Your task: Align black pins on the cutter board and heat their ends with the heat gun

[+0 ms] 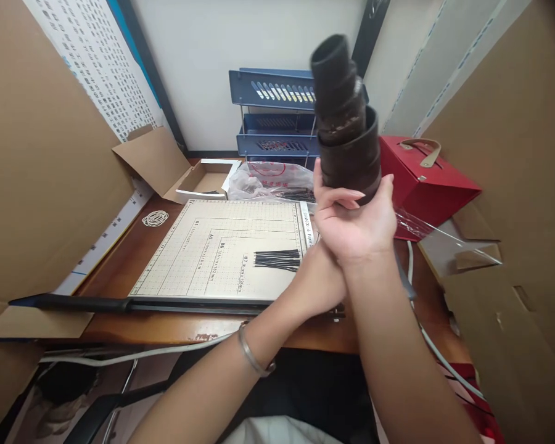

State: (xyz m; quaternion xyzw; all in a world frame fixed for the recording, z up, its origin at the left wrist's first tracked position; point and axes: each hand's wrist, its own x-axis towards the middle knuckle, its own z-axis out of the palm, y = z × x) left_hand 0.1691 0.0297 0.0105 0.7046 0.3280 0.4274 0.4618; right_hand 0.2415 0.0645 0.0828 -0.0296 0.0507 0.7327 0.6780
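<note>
My right hand point(356, 228) is raised with its palm toward me. Its fingers and thumb are closed around the base of a black tube-like piece point(349, 157), held upright. This piece looks like several dark nested sleeves, with a narrower, slightly blurred, open-ended tube point(335, 86) rising from the wider one. My left hand point(321, 280), with a silver bangle point(254, 351) on its wrist, crosses behind my right wrist; its fingers are hidden. Below them lies a paper trimmer point(176, 265), with a bundle of thin black strips point(276, 259) on its gridded board.
The trimmer's black handle point(83, 303) runs along the desk's front edge. Behind stand an open cardboard box point(203, 179), a clear plastic bag point(268, 179) and blue trays point(277, 145). A red box point(425, 179) sits right. White rubber bands point(155, 218) lie left. Cardboard walls flank both sides.
</note>
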